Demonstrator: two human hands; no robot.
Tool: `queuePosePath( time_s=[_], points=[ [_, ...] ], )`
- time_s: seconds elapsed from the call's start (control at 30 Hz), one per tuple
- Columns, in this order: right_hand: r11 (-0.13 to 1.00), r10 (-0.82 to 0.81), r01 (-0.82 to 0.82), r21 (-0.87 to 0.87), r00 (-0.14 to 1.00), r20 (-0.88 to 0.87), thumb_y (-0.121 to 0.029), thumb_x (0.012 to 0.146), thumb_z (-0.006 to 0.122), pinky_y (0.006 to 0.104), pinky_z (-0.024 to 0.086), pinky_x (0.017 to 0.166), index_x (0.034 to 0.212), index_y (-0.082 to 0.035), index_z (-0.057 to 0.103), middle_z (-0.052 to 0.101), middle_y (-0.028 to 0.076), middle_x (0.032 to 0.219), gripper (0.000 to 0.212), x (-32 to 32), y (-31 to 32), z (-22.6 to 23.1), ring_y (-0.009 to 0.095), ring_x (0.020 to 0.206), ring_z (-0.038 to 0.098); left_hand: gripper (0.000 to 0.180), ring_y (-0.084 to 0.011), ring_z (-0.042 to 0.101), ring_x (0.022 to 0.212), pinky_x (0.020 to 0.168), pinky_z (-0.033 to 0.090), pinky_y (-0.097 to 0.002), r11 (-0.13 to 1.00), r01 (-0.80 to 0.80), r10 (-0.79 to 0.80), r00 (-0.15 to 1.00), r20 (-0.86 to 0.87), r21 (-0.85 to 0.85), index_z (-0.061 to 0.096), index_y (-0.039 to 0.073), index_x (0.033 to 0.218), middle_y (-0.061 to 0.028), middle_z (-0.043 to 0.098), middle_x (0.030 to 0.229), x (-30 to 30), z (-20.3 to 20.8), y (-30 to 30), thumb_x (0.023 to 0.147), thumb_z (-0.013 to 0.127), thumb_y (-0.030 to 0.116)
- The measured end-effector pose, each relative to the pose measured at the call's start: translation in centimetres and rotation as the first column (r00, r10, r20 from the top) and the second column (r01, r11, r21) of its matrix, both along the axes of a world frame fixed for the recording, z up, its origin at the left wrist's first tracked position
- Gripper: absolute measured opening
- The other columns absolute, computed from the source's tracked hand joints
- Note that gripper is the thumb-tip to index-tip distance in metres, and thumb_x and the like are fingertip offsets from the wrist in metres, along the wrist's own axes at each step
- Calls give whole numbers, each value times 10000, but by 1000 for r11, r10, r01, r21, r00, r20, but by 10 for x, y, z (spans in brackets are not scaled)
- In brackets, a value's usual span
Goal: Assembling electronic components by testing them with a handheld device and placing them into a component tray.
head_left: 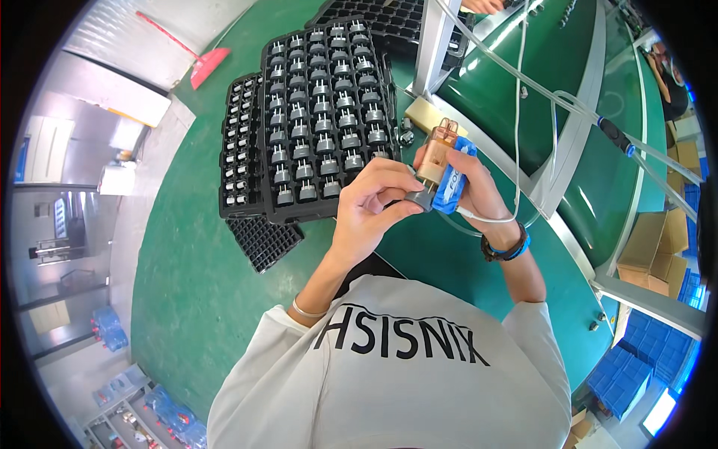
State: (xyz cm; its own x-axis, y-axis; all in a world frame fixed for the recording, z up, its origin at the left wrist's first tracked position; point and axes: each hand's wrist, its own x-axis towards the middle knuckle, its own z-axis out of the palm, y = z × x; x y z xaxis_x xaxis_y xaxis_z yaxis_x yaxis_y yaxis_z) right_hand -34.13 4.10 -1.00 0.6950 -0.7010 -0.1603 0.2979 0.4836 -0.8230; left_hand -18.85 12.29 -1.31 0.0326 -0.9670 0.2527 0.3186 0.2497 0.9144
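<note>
My left hand (pixel 378 196) pinches a small dark grey two-pin plug (pixel 423 196) between thumb and fingertips. My right hand (pixel 479 187) is wrapped round a copper-coloured, partly see-through block (pixel 435 159) with blue tape (pixel 453 179) along its side. The plug's pins point up at the lower end of the block; whether they are inside it, I cannot tell. A white cable (pixel 490 218) runs from the block past my right wrist. Left of my hands, a big black tray (pixel 278 217) holds rows of similar grey plugs (pixel 321 123), pins upward.
A second black tray (pixel 239 150) with plugs and a black grid tray (pixel 265 243) lie beside the big one on the green floor (pixel 202 299). Beyond a metal frame (pixel 553 179) runs a green belt (pixel 516 97). Another person's hand (pixel 485 6) shows at the top.
</note>
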Motion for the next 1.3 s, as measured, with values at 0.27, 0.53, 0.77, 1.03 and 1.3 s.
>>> queuePosePath(
  time_s=[0.27, 0.53, 0.77, 1.03, 1.3],
  points=[
    [973, -4, -12, -231, 998, -69, -259, 853, 458, 287, 452, 786, 1157, -12, 392, 516, 110, 1033, 397, -4, 17, 1, 172, 914, 537, 269, -189, 517, 950, 825, 450, -296, 966, -216, 238, 958, 163, -141, 559, -18, 928, -101, 480, 1006, -7, -7, 18, 681, 660, -56],
    [586, -602, 279, -760, 778, -179, -182, 791, 596, 253, 440, 586, 1012, 38, 517, 584, 40, 779, 321, -16, -86, -90, 99, 669, 548, 184, -238, 492, 817, 731, 415, -327, 905, -399, 264, 255, 930, -148, 594, 49, 864, -68, 527, 870, 67, 11, 27, 687, 635, 27],
    [393, -687, -47, -918, 649, -327, -187, 715, 651, 358, 460, 660, 1058, -2, 504, 587, 193, 817, 416, -2, -86, -92, 365, 748, 577, 152, -245, 479, 824, 732, 409, -340, 947, -298, 172, 161, 972, -119, 568, 25, 874, -80, 498, 897, 67, 15, 25, 725, 598, 24],
    [380, -667, -43, -924, 680, -305, -231, 627, 768, 345, 448, 790, 1147, -17, 442, 550, 172, 1034, 650, -7, -88, -96, 292, 933, 566, 128, -154, 511, 914, 789, 424, -277, 949, -286, 144, 764, 630, 130, 488, 5, 954, -100, 510, 1065, 82, 19, 29, 826, 484, 4],
    [311, -735, -61, -949, 617, -280, -262, 667, 731, 358, 449, 750, 1101, -18, 464, 535, 164, 995, 565, 2, -88, -95, 323, 871, 555, 200, -165, 543, 906, 818, 432, -293, 950, -93, 44, 985, 164, 298, 446, 43, 1033, -132, 569, 996, 72, 11, 28, 903, 448, 195]
  ],
)
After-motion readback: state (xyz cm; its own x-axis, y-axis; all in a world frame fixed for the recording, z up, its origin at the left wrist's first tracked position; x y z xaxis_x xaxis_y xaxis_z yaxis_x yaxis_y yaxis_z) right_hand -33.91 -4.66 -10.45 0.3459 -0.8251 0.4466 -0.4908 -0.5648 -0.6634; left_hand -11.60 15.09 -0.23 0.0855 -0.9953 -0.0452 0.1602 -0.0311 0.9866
